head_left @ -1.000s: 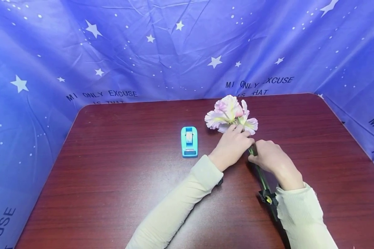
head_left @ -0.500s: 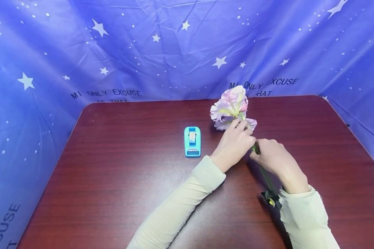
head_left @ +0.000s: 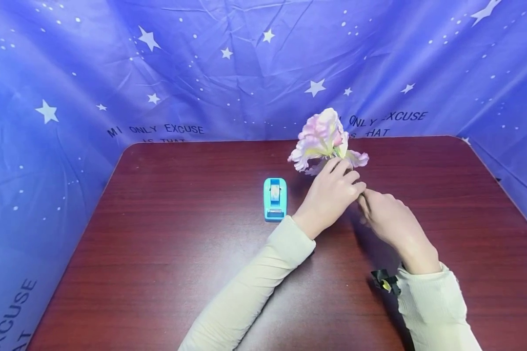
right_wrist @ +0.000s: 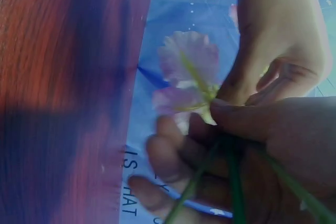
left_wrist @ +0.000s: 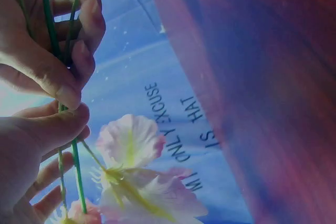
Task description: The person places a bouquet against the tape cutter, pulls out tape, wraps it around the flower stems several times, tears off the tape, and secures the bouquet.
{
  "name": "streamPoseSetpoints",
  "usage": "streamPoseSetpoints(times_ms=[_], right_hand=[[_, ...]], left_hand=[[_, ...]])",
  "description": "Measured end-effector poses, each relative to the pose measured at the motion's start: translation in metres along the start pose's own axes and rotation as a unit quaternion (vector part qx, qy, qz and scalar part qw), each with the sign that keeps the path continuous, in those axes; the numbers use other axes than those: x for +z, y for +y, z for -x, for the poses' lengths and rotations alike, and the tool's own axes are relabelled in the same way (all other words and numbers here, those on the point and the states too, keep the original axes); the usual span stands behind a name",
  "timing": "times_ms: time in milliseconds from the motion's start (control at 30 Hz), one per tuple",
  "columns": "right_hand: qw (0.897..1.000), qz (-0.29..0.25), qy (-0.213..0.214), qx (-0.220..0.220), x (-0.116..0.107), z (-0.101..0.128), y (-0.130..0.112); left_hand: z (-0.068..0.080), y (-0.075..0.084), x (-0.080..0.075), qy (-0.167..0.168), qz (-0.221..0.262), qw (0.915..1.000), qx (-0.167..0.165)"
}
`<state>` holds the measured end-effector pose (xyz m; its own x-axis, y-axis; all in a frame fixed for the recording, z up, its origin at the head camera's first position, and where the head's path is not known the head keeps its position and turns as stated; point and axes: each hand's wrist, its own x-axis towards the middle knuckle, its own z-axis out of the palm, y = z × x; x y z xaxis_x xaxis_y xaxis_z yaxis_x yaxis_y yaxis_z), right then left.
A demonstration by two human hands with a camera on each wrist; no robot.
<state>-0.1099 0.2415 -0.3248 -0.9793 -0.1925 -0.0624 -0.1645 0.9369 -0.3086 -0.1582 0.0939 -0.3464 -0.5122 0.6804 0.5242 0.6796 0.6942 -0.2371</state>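
Pale pink-and-white artificial flowers [head_left: 322,139] with yellow-green centres stand tilted above the far part of the table. My left hand [head_left: 335,187] pinches their stems just below the blooms. Close below it, my right hand [head_left: 395,219] grips the same bunch. In the left wrist view, the thumbs nearly meet along the green stems [left_wrist: 79,179], and a pink bud [left_wrist: 90,214] shows at the bottom. Several stems [right_wrist: 236,187] run down past my right fingers in the right wrist view. From the head, the lower stems are mostly hidden behind my right hand.
A light-blue tape dispenser [head_left: 274,214] with a roll in it stands left of my left hand on the dark red wooden table [head_left: 167,234]. A blue star-printed cloth [head_left: 228,87] hangs behind and beside the table. A small black item [head_left: 385,282] shows at my right cuff.
The blooms have risen and turned a little, tilting more upright. Both hands have moved slightly up with the stems, still close together. The head view has shifted a little.
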Motion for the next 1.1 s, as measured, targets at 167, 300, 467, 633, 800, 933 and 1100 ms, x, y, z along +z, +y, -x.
streamPoseSetpoints(times_ms=[167, 300, 467, 633, 800, 933, 1100], right_hand=[[0.999, -0.006, 0.042, -0.009, 0.002, 0.001, -0.004], [0.998, -0.007, 0.054, -0.015, 0.005, 0.000, -0.008], [0.996, -0.005, 0.077, -0.033, 0.007, -0.002, -0.015], [0.995, -0.015, 0.084, -0.051, 0.009, -0.003, -0.024], [0.993, -0.033, 0.076, -0.078, 0.011, -0.004, -0.032], [0.991, -0.058, 0.061, -0.107, 0.010, -0.005, -0.039], [0.986, -0.070, 0.054, -0.141, 0.010, -0.010, -0.047]], left_hand=[[0.003, -0.007, -0.003, 0.027, 0.000, 0.9996, -0.010], [0.007, -0.013, -0.004, 0.034, 0.010, 0.9993, -0.011], [0.015, -0.025, -0.009, 0.040, 0.008, 0.9992, -0.007], [0.025, -0.037, -0.015, 0.057, -0.006, 0.9983, -0.006], [0.041, -0.048, -0.018, 0.081, -0.024, 0.9963, 0.013], [0.052, -0.059, -0.021, 0.107, -0.023, 0.9937, 0.022], [0.060, -0.075, -0.029, 0.131, 0.010, 0.9911, 0.025]])
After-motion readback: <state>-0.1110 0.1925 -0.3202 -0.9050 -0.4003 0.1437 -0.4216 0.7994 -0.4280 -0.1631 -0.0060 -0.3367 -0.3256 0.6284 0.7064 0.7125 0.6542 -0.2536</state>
